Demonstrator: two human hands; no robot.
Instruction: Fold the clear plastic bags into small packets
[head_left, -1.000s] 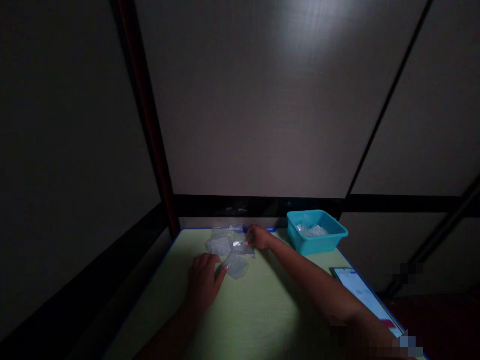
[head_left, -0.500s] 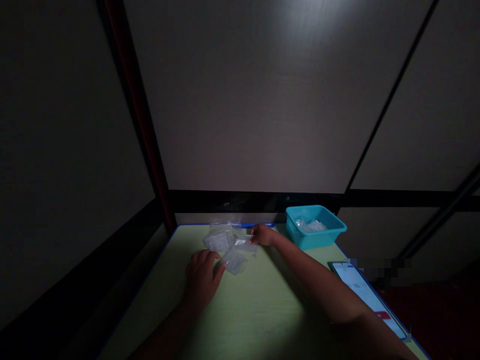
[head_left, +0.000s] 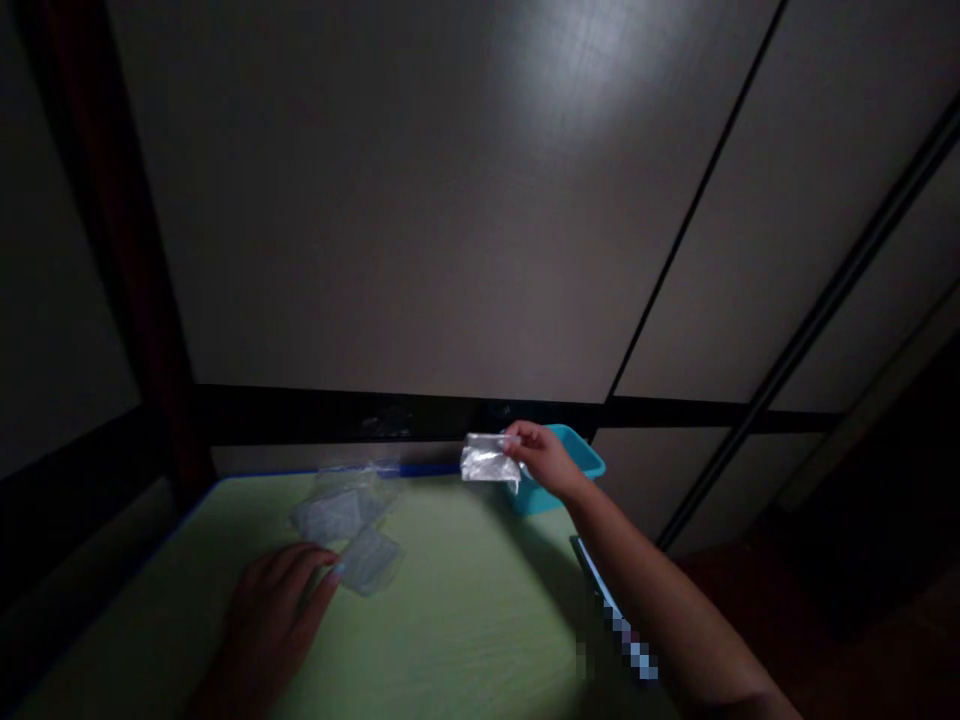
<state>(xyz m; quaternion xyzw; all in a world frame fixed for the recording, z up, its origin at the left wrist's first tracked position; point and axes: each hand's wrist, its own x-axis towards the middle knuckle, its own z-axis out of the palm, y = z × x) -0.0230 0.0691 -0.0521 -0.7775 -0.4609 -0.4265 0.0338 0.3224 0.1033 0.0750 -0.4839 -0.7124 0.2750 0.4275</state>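
My right hand pinches a shiny packet near the tub | my left hand touches a clear bag, grip unclear

No text, label, brand, number or sign can be read. On the phone by the worktop's right edge, the screen shows only as a thin slanted strip, partly pixelated. The clear plastic packet in the right hand shows glare and creases, without legible print.
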